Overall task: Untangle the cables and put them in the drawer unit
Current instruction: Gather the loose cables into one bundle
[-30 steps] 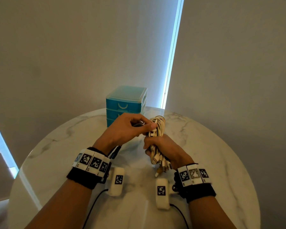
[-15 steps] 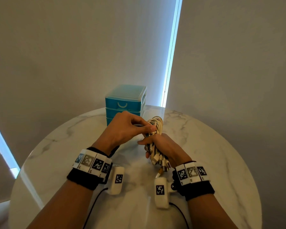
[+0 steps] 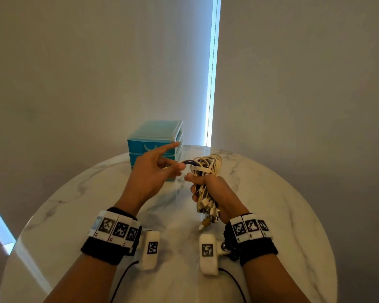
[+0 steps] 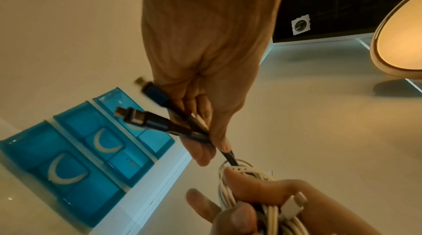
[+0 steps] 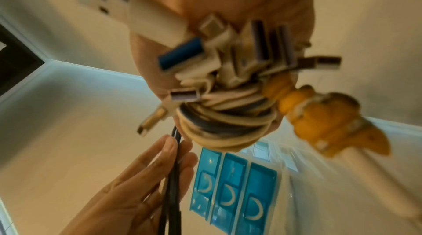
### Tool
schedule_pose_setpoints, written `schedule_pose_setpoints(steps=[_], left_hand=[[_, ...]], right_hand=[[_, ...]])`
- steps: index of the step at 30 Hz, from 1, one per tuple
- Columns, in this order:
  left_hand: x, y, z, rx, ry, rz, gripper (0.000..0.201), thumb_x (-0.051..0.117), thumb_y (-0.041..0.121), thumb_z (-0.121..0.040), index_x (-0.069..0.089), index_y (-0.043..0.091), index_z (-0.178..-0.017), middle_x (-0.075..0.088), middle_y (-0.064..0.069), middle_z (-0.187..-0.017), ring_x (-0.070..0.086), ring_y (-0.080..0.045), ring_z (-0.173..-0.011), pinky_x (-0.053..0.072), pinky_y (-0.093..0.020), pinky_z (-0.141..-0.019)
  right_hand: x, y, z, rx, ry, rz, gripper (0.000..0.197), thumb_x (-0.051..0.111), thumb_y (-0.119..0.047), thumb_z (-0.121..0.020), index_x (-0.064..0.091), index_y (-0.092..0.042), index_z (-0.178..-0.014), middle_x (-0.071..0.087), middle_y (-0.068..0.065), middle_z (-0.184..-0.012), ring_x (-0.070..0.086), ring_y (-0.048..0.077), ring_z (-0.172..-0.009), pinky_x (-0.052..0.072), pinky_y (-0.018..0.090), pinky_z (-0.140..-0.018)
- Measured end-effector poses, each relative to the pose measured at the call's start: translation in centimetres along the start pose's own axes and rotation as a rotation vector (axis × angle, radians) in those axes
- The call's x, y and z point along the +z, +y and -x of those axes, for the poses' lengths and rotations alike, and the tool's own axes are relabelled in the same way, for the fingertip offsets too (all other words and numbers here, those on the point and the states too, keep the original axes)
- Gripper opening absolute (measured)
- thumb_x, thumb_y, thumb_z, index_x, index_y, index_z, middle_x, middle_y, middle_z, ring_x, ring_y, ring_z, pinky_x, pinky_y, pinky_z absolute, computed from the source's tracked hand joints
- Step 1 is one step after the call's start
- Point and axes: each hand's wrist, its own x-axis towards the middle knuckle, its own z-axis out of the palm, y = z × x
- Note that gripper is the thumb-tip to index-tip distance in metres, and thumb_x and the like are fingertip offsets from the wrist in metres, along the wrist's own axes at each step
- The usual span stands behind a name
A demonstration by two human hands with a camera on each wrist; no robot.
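My right hand (image 3: 214, 193) grips a tangled bundle of mostly white cables (image 3: 206, 169) upright above the marble table (image 3: 271, 204); plugs hang out below my fist (image 5: 228, 54). My left hand (image 3: 155, 171) pinches a dark blue-black cable (image 4: 182, 130) between thumb and fingers, index finger stretched out, just left of the bundle. The dark cable's two plugs (image 4: 130, 114) stick out past my palm and its cord runs into the bundle (image 4: 246, 174). The blue three-drawer unit (image 3: 155, 138) stands behind my left hand, all drawers shut (image 4: 68, 166).
The round table's far edge runs close behind the drawer unit, near the wall. An orange rubbery plug cover (image 5: 319, 117) dangles from the bundle. Wrist camera pods (image 3: 208, 252) and their black leads hang over the near table.
My left hand has drawn the dark cable out leftward from the top of the bundle and its index finger has straightened. The right hand keeps its grip on the bundle.
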Motion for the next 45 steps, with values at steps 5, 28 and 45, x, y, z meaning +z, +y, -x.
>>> schedule_pose_setpoints(steps=[5, 28, 45], left_hand=[[0.9, 0.6, -0.7, -0.037, 0.055, -0.183, 0.02, 0.08, 0.028, -0.096, 0.084, 0.021, -0.114, 0.082, 0.005, -0.1, 0.075, 0.0, -0.085, 0.06, -0.018, -0.085], [0.4, 3.2, -6.6, 0.007, -0.269, -0.652, 0.046, 0.059, 0.068, -0.098, 0.078, 0.029, -0.112, 0.081, 0.008, -0.11, 0.07, -0.009, -0.094, 0.058, -0.04, -0.094], [-4.1, -3.1, -7.0, -0.006, -0.022, -0.929, 0.018, 0.071, 0.041, -0.095, 0.077, 0.031, -0.11, 0.039, 0.005, -0.158, 0.031, -0.029, -0.143, 0.04, -0.055, -0.109]], right_hand=[[-0.1, 0.6, -0.3, -0.13, 0.016, 0.116, 0.044, 0.081, -0.039, -0.093, 0.075, 0.001, -0.11, 0.071, 0.007, -0.073, 0.066, 0.018, -0.062, 0.057, 0.03, -0.059], [0.8, 1.5, -1.1, -0.126, -0.077, -0.205, 0.036, 0.082, -0.03, -0.066, 0.081, -0.001, -0.086, 0.078, 0.026, -0.1, 0.071, 0.053, -0.093, 0.054, 0.068, -0.1], [1.1, 3.5, -2.1, 0.067, -0.173, -0.758, 0.039, 0.056, -0.029, -0.101, 0.078, -0.014, -0.13, 0.072, 0.011, -0.088, 0.069, 0.023, -0.068, 0.059, 0.037, -0.055]])
